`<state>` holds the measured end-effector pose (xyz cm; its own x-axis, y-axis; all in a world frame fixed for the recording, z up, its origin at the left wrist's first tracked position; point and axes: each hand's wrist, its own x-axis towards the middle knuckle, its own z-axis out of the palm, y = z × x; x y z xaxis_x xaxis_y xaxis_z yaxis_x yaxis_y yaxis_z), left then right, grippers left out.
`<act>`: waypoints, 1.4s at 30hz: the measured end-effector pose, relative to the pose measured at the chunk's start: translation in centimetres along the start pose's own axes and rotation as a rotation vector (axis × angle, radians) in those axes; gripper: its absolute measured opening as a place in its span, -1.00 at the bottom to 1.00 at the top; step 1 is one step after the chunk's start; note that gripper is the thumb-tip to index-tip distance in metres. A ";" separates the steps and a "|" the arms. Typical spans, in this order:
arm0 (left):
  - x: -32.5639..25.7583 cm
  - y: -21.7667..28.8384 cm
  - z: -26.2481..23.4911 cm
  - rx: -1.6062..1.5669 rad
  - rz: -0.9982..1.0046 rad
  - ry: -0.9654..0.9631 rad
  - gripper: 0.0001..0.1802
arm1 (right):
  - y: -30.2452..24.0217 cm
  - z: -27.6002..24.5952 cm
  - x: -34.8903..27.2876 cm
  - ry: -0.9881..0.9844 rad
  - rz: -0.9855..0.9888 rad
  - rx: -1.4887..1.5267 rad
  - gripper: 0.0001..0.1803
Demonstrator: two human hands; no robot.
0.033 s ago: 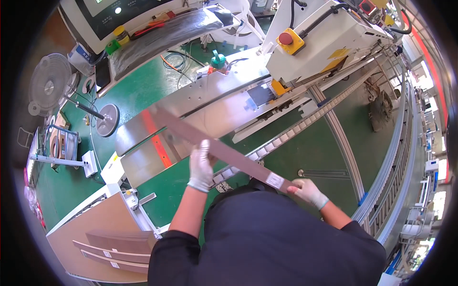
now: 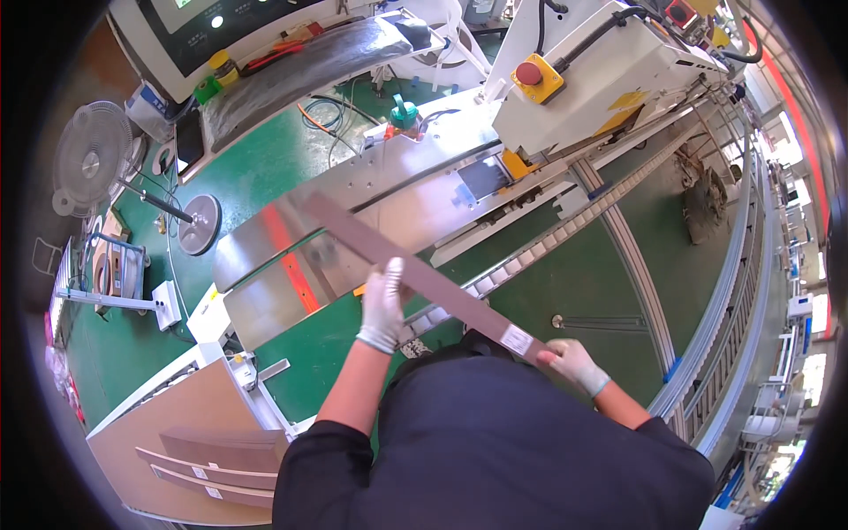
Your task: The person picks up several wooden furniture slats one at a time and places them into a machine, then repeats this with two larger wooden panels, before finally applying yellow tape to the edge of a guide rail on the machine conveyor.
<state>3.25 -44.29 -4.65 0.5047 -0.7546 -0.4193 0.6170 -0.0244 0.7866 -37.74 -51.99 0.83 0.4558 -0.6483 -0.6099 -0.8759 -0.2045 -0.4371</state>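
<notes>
The long brown wooden strip [image 2: 424, 276] runs diagonally across the middle of the view, its far end lying over the shiny metal infeed plate [image 2: 291, 265] of the machine and its near end, which bears a small white label [image 2: 516, 339], close to your body. Your left hand [image 2: 383, 305], in a white glove, is clamped on the strip near its middle, fingers wrapped over the upper edge. Your right hand [image 2: 572, 362], also gloved, is closed on the near end just past the label. The two hands are well apart along the strip.

Beneath the strip, a red stripe [image 2: 290, 261] crosses the metal plate. Beyond the plate stands the white machine housing [image 2: 601, 79], with a red emergency button on a yellow box [image 2: 535, 78]. A roller conveyor track [image 2: 565, 231] runs to the right of the plate, over the green floor [image 2: 265, 177]. At the lower left, more brown strips [image 2: 216, 459] lie stacked on a wooden board [image 2: 172, 424]. A standing fan [image 2: 90, 159] sits at the far left.
</notes>
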 end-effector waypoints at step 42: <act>14.7 -9.5 27.7 0.130 -0.278 -0.147 -0.53 | 16.5 -8.5 1.8 0.140 0.286 0.353 -0.29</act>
<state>-11.94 -73.29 -5.70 0.2293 -0.7935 -0.5637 0.6317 -0.3193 0.7064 -52.75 -62.76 -1.93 0.1572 -0.7395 -0.6545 -0.8445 0.2430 -0.4774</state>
